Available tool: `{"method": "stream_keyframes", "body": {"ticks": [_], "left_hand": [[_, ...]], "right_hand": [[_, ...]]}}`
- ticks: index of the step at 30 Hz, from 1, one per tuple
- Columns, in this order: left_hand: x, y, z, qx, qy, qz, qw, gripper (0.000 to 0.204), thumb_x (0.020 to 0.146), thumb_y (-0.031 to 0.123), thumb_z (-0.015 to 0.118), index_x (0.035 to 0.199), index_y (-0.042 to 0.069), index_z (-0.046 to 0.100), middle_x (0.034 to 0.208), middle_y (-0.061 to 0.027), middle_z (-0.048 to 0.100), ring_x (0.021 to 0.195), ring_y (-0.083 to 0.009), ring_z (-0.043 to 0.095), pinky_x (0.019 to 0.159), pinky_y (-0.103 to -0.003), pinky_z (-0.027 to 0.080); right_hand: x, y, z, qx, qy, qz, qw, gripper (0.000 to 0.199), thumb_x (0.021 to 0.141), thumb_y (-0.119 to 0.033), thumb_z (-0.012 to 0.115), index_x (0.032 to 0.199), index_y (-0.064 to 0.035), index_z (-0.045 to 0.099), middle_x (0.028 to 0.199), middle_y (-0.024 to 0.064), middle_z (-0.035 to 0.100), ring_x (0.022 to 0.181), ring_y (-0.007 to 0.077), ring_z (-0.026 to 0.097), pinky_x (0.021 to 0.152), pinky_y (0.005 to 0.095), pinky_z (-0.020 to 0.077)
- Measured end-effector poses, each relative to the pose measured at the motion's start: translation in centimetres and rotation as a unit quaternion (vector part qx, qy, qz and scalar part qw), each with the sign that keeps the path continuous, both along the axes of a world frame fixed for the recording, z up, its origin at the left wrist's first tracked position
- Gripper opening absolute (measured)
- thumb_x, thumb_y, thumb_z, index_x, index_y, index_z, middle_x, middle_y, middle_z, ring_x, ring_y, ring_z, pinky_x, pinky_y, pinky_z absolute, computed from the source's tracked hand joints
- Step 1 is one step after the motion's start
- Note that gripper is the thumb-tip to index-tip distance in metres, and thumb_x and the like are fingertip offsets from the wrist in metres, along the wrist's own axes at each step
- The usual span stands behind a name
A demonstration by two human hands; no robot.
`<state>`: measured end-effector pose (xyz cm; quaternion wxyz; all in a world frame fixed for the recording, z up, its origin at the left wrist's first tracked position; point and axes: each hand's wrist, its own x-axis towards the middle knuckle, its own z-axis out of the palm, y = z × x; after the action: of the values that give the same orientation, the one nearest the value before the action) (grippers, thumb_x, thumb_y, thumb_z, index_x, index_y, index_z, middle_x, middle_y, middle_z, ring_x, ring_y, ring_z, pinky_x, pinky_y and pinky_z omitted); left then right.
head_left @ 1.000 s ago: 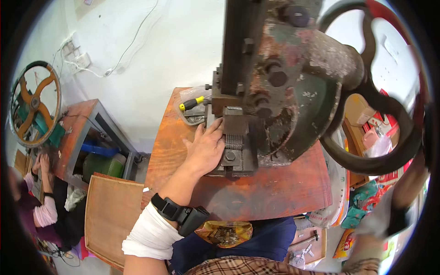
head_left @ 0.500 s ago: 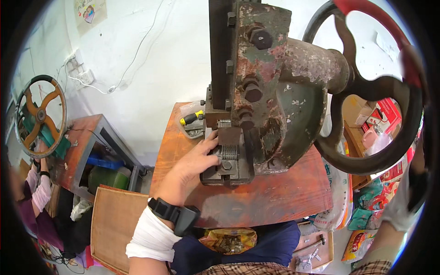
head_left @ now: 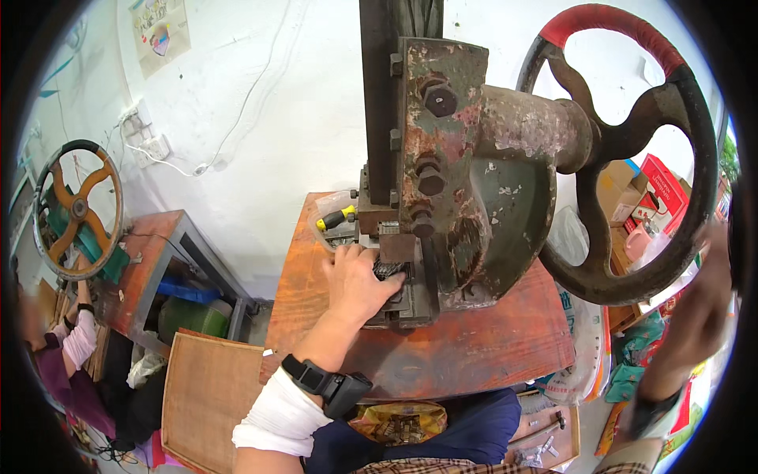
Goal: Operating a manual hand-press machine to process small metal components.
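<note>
An old hand press (head_left: 442, 182) with chipped green paint stands on the reddish wooden table before me. At its base, my left hand (head_left: 355, 280) is closed with thumb and fingers about a dark ribbed metal piece (head_left: 387, 271), just below the press's square metal block (head_left: 397, 247). Most of that piece is hidden by the hand. Close to the right rim of the big handwheel (head_left: 695, 182), which has red wrapping on top, my right hand (head_left: 711, 272) is blurred; its fingers cannot be made out.
Behind my left hand, a clear tray (head_left: 324, 207) holds a yellow-and-black screwdriver (head_left: 337, 217). A yellow bag of metal pieces (head_left: 403, 424) lies on my lap. A hammer (head_left: 545, 424) lies in a box at lower right. At far left a co-worker (head_left: 75, 363) sits by another handwheel (head_left: 77, 209).
The handwheel has turned, bringing its red wrapping from the upper right to the top. My left hand's fingers and thumb have closed over the ribbed metal piece. The view has shifted slightly.
</note>
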<state>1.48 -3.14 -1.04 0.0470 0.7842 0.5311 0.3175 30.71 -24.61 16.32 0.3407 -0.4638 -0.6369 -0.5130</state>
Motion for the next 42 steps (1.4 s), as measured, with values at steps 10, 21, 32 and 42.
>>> {"method": "stream_keyframes", "body": {"ticks": [10, 21, 32, 42], "left_hand": [[-11.3, -6.6, -2.6, -0.23, -0.439, -0.026, 0.868, 0.036, 0.073, 0.004, 0.076, 0.103, -0.011, 0.063, 0.093, -0.013, 0.067, 0.079, -0.0133, 0.063, 0.071, -0.025, 0.05], [-4.3, -11.1, -8.3, -0.048, -0.057, -0.189, 0.979, 0.041, 0.066, 0.026, 0.078, 0.098, 0.004, 0.064, 0.096, -0.0084, 0.059, 0.091, -0.0285, 0.054, 0.085, -0.042, 0.037], [-3.1, -11.3, -8.3, -0.033, -0.061, -0.135, 0.988, 0.062, 0.062, 0.025, 0.079, 0.116, 0.004, 0.056, 0.096, -0.0094, 0.061, 0.096, -0.0277, 0.051, 0.089, -0.043, 0.032], [-3.2, -11.3, -8.5, -0.028, -0.07, -0.134, 0.988, 0.06, 0.06, 0.025, 0.081, 0.112, 0.005, 0.06, 0.097, -0.0103, 0.06, 0.096, -0.0288, 0.051, 0.09, -0.043, 0.032]], "right_hand": [[-3.1, -0.4, -20.5, -0.312, 0.311, 0.131, 0.888, 0.021, 0.065, 0.002, 0.07, 0.084, -0.0019, 0.063, 0.095, 0.0146, 0.057, 0.088, 0.0327, 0.054, 0.073, 0.0392, 0.0462], [-8.9, 4.3, -22.0, -0.461, 0.231, 0.323, 0.794, 0.04, 0.069, -0.008, 0.074, 0.107, -0.0037, 0.061, 0.11, 0.015, 0.06, 0.104, 0.035, 0.056, 0.087, 0.0427, 0.0474], [-12.5, 7.8, -23.6, -0.491, 0.081, 0.256, 0.829, 0.045, 0.075, -0.018, 0.067, 0.119, -0.0193, 0.059, 0.119, 0.0098, 0.053, 0.119, 0.0319, 0.044, 0.097, 0.0459, 0.0368], [-11.5, 5.6, -22.6, -0.459, 0.072, 0.141, 0.874, 0.051, 0.065, -0.025, 0.074, 0.114, -0.0148, 0.063, 0.126, 0.0114, 0.05, 0.116, 0.0338, 0.045, 0.094, 0.0492, 0.0385]]}}
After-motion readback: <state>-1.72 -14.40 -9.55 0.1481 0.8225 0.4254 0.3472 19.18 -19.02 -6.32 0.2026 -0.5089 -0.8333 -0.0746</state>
